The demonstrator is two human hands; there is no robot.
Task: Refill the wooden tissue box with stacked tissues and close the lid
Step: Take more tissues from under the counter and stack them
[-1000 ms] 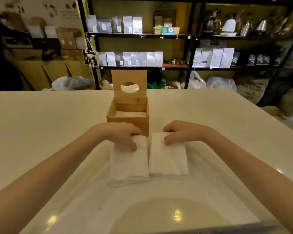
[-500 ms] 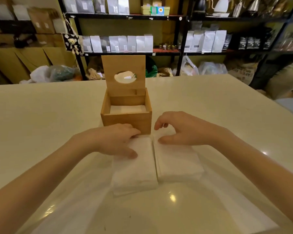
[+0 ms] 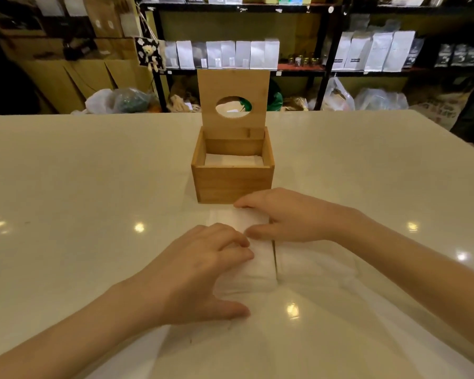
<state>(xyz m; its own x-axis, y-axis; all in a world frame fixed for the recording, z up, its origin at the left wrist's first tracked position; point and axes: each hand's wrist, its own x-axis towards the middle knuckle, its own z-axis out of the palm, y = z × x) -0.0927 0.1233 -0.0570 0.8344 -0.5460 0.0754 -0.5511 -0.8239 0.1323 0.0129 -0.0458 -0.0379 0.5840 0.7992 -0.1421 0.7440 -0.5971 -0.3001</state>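
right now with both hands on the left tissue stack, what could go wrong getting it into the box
The left hand and right hand pinch only the left stack, so loose sheets may fan out when lifted. The box already holds tissues, so the stack may sit too high for the upright lid to close.

No legible text — shelf bags' (image 3: 378, 50) labels too blurred.

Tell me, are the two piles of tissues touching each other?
Apart. The head view shows a thin dark gap running between the left tissue stack and the right tissue stack, though the hands hide the far end.
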